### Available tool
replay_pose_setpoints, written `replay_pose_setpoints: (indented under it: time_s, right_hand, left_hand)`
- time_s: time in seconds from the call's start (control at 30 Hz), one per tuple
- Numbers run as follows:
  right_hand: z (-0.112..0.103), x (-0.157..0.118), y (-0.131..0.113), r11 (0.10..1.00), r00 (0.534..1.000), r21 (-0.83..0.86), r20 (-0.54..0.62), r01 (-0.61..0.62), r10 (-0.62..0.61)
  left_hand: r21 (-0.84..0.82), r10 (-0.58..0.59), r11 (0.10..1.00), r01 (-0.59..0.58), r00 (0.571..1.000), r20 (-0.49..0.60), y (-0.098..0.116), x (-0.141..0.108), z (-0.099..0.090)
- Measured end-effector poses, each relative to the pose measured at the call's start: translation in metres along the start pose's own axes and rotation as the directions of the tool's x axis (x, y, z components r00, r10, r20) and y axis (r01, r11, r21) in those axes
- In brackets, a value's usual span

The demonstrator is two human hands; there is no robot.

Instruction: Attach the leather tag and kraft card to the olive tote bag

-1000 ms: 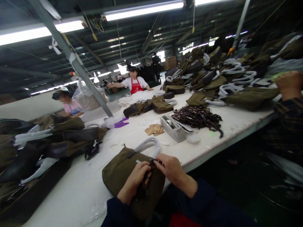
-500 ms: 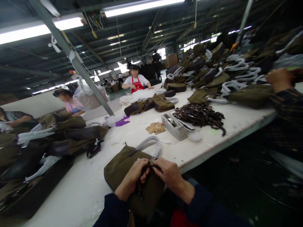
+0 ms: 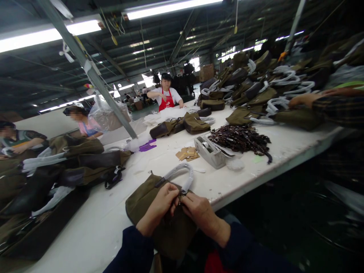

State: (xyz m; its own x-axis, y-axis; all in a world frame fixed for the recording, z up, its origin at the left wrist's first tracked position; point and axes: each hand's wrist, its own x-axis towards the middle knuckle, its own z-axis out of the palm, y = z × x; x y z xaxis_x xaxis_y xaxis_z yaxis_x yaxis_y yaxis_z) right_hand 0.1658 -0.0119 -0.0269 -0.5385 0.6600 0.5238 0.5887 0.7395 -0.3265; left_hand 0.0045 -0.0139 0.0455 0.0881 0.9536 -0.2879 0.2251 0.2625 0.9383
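Note:
An olive handbag (image 3: 140, 199) with dark trim leans at the near table edge, its arched handle (image 3: 190, 175) wrapped in white. Over its upper right side, close to the handle's end, my two hands meet. The fingers of my left hand (image 3: 163, 203) are closed in a pinch on a small metal clasp (image 3: 180, 198). From the other side my right hand (image 3: 200, 212) pinches the same clasp, its fingertips nearly touching the left ones. A dark strap seems to belong to the clasp, but my fingers mostly hide it.
Beyond the bag are a tape dispenser (image 3: 210, 153), brown tags (image 3: 187, 153) and a heap of dark straps (image 3: 241, 140). Olive bags pile up at left (image 3: 85, 163) and far right (image 3: 256, 94). A co-worker's hand (image 3: 304, 101) rests on a bag at right; other people work across the table.
My hands have shifted slightly, and the metal clasp between them has turned. At right the co-worker's hand moved left onto a bag. The person in the red apron raised an arm.

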Motion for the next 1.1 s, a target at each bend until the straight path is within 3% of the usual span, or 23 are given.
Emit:
replay_pose_setpoints:
  time_s: [0.17, 0.33, 0.63, 0.77, 0.83, 0.9, 1.0, 1.07, 1.1]
  right_hand:
    - [0.01, 0.003, -0.008, 0.998, 0.998, -0.01, -0.024, -0.059, 0.058]
    - [0.014, 0.007, -0.012, 0.993, 0.989, -0.009, -0.082, -0.121, 0.119]
    - [0.02, 0.001, -0.012, 0.997, 0.994, 0.047, -0.088, -0.064, 0.068]
    - [0.001, 0.0, -0.003, 0.962, 0.999, 0.27, 0.018, -0.049, 0.046]
    - [-0.011, 0.002, 0.009, 0.901, 0.989, 0.409, 0.028, -0.142, 0.143]
    - [-0.018, 0.005, 0.024, 0.822, 0.948, 0.496, 0.008, -0.281, 0.319]
    - [-0.017, 0.011, 0.047, 0.698, 0.826, 0.54, -0.01, -0.47, 0.563]
    - [-0.012, 0.015, 0.057, 0.639, 0.761, 0.528, 0.022, -0.559, 0.648]
    - [-0.009, 0.016, 0.06, 0.626, 0.754, 0.52, 0.056, -0.581, 0.654]
  left_hand:
    - [-0.011, 0.01, 1.0, -0.012, 0.994, -0.112, -0.016, -0.019, 0.004]
    - [-0.116, -0.077, 0.992, 0.058, 0.983, -0.167, -0.017, -0.032, 0.006]
    - [-0.311, -0.194, 0.93, 0.197, 0.98, 0.042, -0.017, -0.028, 0.001]
    - [-0.303, -0.194, 0.934, 0.187, 0.981, 0.008, -0.024, -0.024, 0.001]
    - [-0.301, -0.198, 0.935, 0.187, 0.98, -0.005, -0.03, -0.022, 0.0]
    - [-0.294, -0.193, 0.938, 0.182, 0.981, -0.006, -0.036, -0.021, -0.001]
    - [-0.287, -0.17, 0.944, 0.163, 0.985, -0.001, -0.04, -0.021, -0.002]
    - [-0.276, -0.165, 0.948, 0.16, 0.986, 0.005, -0.04, -0.022, -0.002]
    - [-0.267, -0.165, 0.95, 0.161, 0.986, 0.008, -0.04, -0.022, -0.002]
